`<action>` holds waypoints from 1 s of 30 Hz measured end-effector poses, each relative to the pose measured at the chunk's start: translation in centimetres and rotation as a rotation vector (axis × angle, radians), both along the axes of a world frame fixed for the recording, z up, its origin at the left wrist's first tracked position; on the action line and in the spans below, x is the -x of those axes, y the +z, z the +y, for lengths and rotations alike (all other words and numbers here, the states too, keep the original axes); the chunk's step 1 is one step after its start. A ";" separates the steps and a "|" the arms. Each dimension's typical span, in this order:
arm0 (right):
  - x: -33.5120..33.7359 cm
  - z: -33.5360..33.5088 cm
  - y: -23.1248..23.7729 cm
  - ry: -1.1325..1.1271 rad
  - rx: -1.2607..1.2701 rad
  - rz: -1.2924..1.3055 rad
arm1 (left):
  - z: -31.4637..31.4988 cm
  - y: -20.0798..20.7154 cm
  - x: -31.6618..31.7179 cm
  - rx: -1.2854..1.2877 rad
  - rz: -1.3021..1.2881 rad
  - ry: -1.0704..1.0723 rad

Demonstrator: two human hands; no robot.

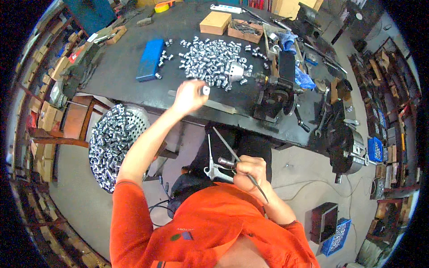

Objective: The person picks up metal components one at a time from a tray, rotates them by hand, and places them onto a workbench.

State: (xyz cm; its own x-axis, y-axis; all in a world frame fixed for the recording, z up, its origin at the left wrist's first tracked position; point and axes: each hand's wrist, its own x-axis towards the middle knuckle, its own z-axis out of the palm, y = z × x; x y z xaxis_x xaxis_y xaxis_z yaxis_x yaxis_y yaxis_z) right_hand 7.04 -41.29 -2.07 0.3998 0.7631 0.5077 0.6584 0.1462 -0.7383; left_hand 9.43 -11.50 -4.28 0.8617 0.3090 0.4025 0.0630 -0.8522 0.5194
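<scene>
"Metal fitting [206, 90] in the left hand [189, 99], is that right?"

"Yes, a small one. The fingers are curled tight around it, and its pale round end pokes out to the right, above the near edge of the counter [116, 69]."

"And the right hand [251, 172]?"

"Closed in a fist in front of the orange shirt [201, 207], gripping a thin tapered rod [225, 142]. One end slants up and to the left, the other comes out below the fist."

"What's just left of that fist?"

"An air gun [216, 173], its slim nozzle pointing up. A short dark cylinder [225, 161] is there too; whether the fist holds it, I can't tell."

"Where are the other fittings?"

"A loose pile [208, 58] lies on the counter beyond the left hand, between a blue block [150, 60] and a silver chuck [236, 70] at the pile's right side. More fill much of a round perforated basket [138, 123], beside a wooden chair [78, 117]."

"And on the floor?"

"A blue crate [331, 244] of small pieces, lower right, next to a dark open box [324, 222]."
</scene>
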 end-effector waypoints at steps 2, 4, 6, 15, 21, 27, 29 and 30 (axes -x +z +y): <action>0.2 0.4 -1.1 -0.014 0.007 -0.023 | 2.7 0.9 -3.2 0.083 -0.178 0.040; 0.5 0.4 -1.1 -0.015 0.009 0.016 | 3.9 2.3 -3.8 0.529 -0.160 0.014; 0.4 0.0 -2.0 -0.063 0.018 0.007 | 4.8 2.9 -2.3 0.568 -0.138 -0.031; 0.3 0.2 -3.8 -0.054 0.035 0.137 | 16.2 -1.1 16.8 0.383 0.152 0.349; 0.3 0.7 -3.7 -0.026 0.056 0.131 | 16.7 -5.9 21.3 -0.241 0.642 0.516; 0.5 0.1 -2.9 -0.031 0.098 0.110 | 15.6 -6.7 20.8 -0.359 0.767 0.485; 0.5 -0.2 -3.1 -0.041 0.097 0.107 | 14.1 -4.8 20.0 -0.239 0.676 0.467; 0.6 -0.2 -3.2 -0.032 0.105 0.111 | 12.4 -2.7 19.4 -0.056 0.607 0.426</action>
State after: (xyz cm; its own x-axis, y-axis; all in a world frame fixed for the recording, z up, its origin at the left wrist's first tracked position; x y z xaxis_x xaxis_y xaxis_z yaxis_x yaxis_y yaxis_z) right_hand 6.49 -41.53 -5.27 0.4741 0.7956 0.3772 0.5753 0.0444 -0.8167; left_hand -9.97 0.85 -6.97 0.7474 0.6594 -0.0808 0.6562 -0.7138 0.2447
